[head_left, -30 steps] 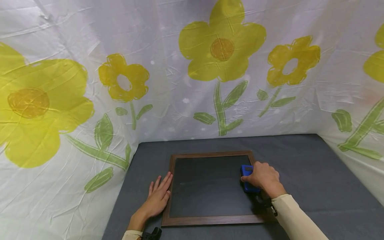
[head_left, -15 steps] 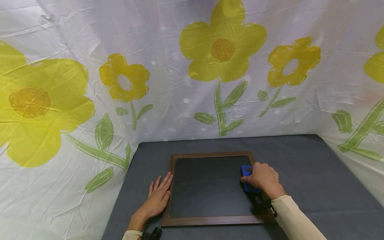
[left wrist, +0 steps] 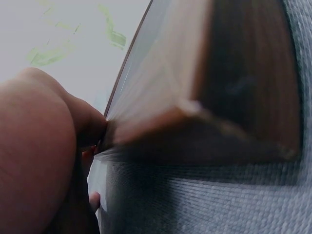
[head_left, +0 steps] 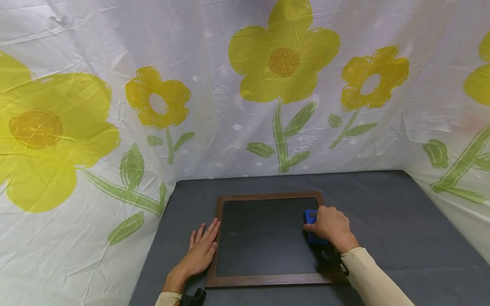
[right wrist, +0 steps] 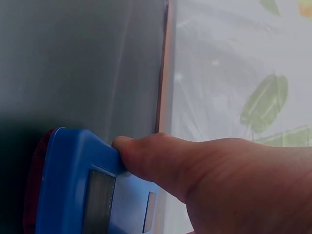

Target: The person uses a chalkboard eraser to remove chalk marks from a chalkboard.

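Both my hands are down on the worktop (head_left: 383, 204): my right hand (head_left: 332, 227) grips the blue eraser (head_left: 311, 217), which sits on the dark slate of the wood-framed chalkboard (head_left: 268, 280) near its right edge. My left hand (head_left: 202, 250) lies flat with straight fingers, touching the frame's left side.

We see the framed board (head_left: 268, 238) lying flat on the desk (head_left: 402, 221), near its front edge and toward its left side. Our left hand (head_left: 200, 250) rests flat on the desk just beside the board's left frame, fingers (head_left: 209, 231) touching it. Our right hand (head_left: 331, 227) holds the eraser (head_left: 309, 217) on the board by its right edge. The curtain (head_left: 245, 85) stands behind the desk and along both sides.
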A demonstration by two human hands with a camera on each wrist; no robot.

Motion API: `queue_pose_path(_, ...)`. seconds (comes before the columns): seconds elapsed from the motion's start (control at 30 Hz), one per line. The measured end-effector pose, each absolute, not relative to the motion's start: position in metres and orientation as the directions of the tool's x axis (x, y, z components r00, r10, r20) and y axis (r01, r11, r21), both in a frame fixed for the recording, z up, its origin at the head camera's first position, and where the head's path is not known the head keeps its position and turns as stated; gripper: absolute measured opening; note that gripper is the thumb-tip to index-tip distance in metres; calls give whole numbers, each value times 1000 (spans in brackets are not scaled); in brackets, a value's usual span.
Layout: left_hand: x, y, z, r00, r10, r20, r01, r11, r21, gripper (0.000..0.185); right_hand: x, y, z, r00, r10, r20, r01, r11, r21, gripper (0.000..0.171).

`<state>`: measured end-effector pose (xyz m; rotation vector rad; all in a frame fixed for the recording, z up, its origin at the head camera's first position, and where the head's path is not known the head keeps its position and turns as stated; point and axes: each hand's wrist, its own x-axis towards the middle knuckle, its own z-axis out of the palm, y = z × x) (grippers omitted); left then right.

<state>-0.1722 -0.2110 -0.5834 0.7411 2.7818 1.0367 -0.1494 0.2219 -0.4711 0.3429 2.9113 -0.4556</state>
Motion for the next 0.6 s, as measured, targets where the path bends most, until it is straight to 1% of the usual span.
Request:
queue_pose_path(0.13,-173,-211,-584,-881,466,85,407,653,638,62,-152,213,-473,-964,181,-193,230,934,-275,65)
queue_pose_path(0.37,-173,-212,-585,-878,469,94,416,653,633,63,-157,191,-474,-973,154,-171,194,948,-251,71)
queue_pose_path(0.6,-174,-212,-586,-878,470,91,419,660,624,63,-161,168,-473,-979,132,-157,168,956,-242,70)
